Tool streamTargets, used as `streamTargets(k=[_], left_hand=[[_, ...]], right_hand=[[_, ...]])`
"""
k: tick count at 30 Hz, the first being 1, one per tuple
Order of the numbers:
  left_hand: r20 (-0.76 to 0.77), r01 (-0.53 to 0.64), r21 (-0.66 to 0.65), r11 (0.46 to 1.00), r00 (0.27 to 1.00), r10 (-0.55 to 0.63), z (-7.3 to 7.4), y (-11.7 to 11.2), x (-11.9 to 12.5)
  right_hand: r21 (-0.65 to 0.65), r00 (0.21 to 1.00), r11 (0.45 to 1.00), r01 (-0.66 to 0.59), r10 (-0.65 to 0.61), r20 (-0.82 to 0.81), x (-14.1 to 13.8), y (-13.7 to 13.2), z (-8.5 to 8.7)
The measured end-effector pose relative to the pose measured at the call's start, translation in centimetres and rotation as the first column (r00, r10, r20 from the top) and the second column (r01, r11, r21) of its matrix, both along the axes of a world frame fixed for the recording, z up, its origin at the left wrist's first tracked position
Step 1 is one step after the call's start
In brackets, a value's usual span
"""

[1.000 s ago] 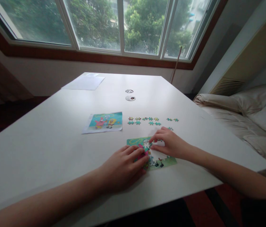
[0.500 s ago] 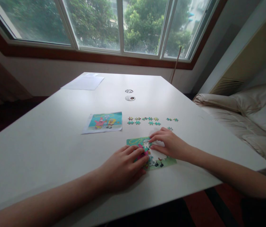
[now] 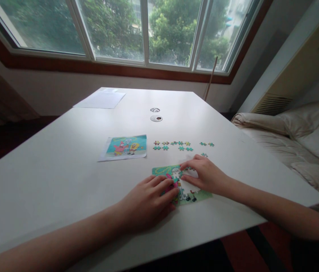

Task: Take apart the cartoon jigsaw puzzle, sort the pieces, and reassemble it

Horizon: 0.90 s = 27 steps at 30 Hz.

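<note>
A partly assembled cartoon jigsaw puzzle (image 3: 163, 170) lies near the front of the white table, with a pale unfilled area on its right half. My left hand (image 3: 150, 198) rests flat over the puzzle's lower left part, fingers stretched out and covering some of the pink figure. My right hand (image 3: 204, 172) reaches in from the right, thumb and index fingertip on a small puzzle piece (image 3: 177, 172) at the edge of the filled part. The fingers partly hide that piece. Beyond my hands, loose puzzle pieces (image 3: 181, 143) lie in short rows.
Left of the loose pieces lies a printed reference picture (image 3: 127, 146). Two round grommets (image 3: 156, 118) are set in the table (image 3: 63, 158) farther back. White paper (image 3: 101, 99) lies at the far left corner. A pale sofa (image 3: 284, 132) stands to the right.
The right index fingertip has shifted very slightly at the piece. My left hand stays in place on the puzzle. The view has tilted by a few pixels.
</note>
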State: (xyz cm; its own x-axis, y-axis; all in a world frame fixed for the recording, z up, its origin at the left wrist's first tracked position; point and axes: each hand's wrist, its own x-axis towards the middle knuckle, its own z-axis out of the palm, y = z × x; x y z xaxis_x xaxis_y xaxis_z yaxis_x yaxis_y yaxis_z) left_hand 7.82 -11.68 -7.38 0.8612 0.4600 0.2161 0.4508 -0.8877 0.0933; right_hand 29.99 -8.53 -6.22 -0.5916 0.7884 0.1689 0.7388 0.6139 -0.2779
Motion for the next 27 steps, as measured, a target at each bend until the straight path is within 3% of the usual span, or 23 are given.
streamTargets(k=[5,17,22,24,27], left_hand=[[-0.004,0.0,-0.009,1.0,1.0,0.0,0.1,0.0,0.1],[0.022,0.002,0.009,1.0,1.0,-0.002,-0.1,0.0,0.0],[0.028,0.007,0.003,1.0,1.0,-0.007,-0.1,0.1,0.0],[0.024,0.009,-0.003,1.0,1.0,-0.009,-0.1,0.1,0.1],[0.021,0.007,0.0,1.0,1.0,-0.007,-0.1,0.0,0.1]], right_hand=[[0.036,0.999,0.999,0.032,-0.032,-0.004,0.1,0.0,-0.2],[0.097,0.992,0.99,-0.103,0.096,0.079,-0.2,-0.2,0.4],[0.003,0.977,0.977,-0.212,0.211,0.035,1.3,1.8,1.6],[-0.029,0.987,0.987,-0.16,0.161,0.016,3.1,3.3,2.2],[-0.066,0.993,0.995,0.078,-0.072,0.093,6.0,5.4,2.9]])
